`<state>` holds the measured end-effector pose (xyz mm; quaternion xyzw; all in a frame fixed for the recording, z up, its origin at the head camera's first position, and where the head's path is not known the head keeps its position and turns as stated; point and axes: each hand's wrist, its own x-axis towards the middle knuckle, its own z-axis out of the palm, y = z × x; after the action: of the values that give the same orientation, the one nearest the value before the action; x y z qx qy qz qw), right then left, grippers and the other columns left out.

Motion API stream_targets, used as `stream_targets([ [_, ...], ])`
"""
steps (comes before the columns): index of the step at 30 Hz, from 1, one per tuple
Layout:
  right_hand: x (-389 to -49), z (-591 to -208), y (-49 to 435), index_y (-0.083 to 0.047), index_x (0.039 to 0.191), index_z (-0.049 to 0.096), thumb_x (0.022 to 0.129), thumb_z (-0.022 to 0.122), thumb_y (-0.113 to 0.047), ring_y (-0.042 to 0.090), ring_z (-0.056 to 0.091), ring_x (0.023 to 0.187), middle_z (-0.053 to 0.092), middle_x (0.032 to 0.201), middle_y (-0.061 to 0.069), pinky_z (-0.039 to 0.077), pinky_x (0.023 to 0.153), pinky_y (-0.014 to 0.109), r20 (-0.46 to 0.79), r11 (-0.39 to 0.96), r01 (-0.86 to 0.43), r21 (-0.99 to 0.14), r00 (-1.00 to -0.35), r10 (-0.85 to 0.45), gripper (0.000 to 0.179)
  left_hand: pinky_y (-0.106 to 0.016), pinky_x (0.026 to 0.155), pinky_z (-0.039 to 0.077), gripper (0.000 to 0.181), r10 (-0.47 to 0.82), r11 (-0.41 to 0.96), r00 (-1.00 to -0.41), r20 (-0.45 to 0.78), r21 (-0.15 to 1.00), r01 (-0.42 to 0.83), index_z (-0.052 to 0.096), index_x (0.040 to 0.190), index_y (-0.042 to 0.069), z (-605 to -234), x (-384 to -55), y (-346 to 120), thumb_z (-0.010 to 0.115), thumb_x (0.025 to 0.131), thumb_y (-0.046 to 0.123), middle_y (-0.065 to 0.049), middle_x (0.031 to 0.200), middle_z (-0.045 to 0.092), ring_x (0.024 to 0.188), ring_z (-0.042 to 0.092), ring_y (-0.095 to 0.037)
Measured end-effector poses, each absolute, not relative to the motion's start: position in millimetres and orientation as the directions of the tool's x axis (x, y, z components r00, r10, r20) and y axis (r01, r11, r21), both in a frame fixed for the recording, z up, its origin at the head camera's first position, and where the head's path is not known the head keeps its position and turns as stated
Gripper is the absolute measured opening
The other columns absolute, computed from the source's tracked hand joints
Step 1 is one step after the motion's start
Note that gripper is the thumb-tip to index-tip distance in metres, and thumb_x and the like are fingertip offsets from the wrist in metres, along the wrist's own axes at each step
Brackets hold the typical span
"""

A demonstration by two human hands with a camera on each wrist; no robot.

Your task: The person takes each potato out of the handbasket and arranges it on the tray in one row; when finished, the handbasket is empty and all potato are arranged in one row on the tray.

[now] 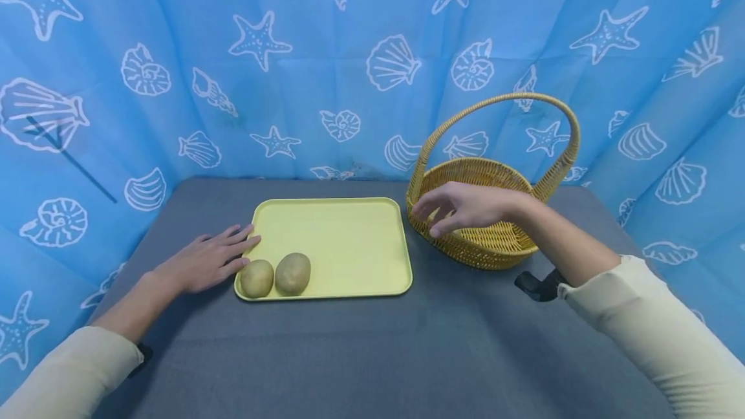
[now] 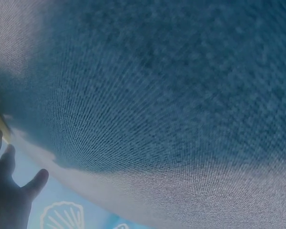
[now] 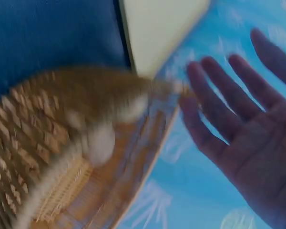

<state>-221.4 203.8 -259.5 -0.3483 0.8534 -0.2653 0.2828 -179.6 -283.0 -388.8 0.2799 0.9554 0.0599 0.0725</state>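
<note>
Two potatoes [image 1: 293, 274] lie side by side in the near left corner of a pale yellow tray [image 1: 349, 247]. My left hand [image 1: 206, 260], fingers spread, rests at the tray's left edge with its fingertips over the rim, close beside the smaller potato [image 1: 257, 278]. Over the left part of a wicker basket [image 1: 483, 257] hangs my right hand [image 1: 465, 207], its fingers loosely bent and holding nothing. The right wrist view has that hand [image 3: 257, 119] with fingers apart, beside the basket's side [image 3: 33, 138]. Blurred pale rounded shapes [image 3: 101, 143] show inside the basket.
The basket's tall arched handle [image 1: 506, 99] rises behind my right forearm. A dark grey cloth [image 1: 372, 354] covers the table. Behind and around it hangs a blue curtain [image 1: 343, 83] with white shells and starfish.
</note>
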Motion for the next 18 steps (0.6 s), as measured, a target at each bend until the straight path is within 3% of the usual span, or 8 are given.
stream_targets([
  [7, -252, -256, 250, 0.001, 0.144, 0.048, 0.093, 0.072, -0.020, 0.039, 0.048, 0.133, 0.051, 0.144, 0.019, 0.041, 0.107, 0.048, -0.340, 0.651, -0.294, -0.699, -0.664, -0.665, 0.060, -0.074, 0.103, 0.026, 0.057, 0.546, 0.834, -0.831, -0.103, 0.160, 0.528, 0.038, 0.155, 0.015, -388, -180, -284, 0.039, 0.107, 0.045, -0.016, 0.161, 0.029, 0.145, 0.026, -0.043],
  [14, -272, -269, 270, 0.000, 0.152, 0.035, 0.096, 0.068, -0.025, 0.043, 0.039, 0.138, 0.032, 0.156, 0.024, 0.048, 0.099, 0.051, -0.427, 0.682, -0.108, -0.724, -0.705, -0.566, 0.070, -0.074, 0.102, 0.027, 0.057, 0.547, 0.834, -0.831, -0.103, 0.161, 0.528, 0.039, 0.154, 0.014, -388, -179, -283, 0.040, 0.107, 0.044, -0.017, 0.160, 0.030, 0.145, 0.027, -0.044],
  [18, -279, -276, 275, -0.001, 0.154, 0.032, 0.097, 0.067, -0.025, 0.043, 0.040, 0.137, 0.027, 0.159, 0.023, 0.045, 0.100, 0.056, -0.465, 0.675, -0.020, -0.737, -0.711, -0.528, 0.071, -0.073, 0.103, 0.026, 0.057, 0.541, 0.837, -0.835, -0.106, 0.164, 0.521, 0.038, 0.155, 0.014, -387, -179, -283, 0.040, 0.107, 0.044, -0.016, 0.161, 0.029, 0.145, 0.026, -0.043],
])
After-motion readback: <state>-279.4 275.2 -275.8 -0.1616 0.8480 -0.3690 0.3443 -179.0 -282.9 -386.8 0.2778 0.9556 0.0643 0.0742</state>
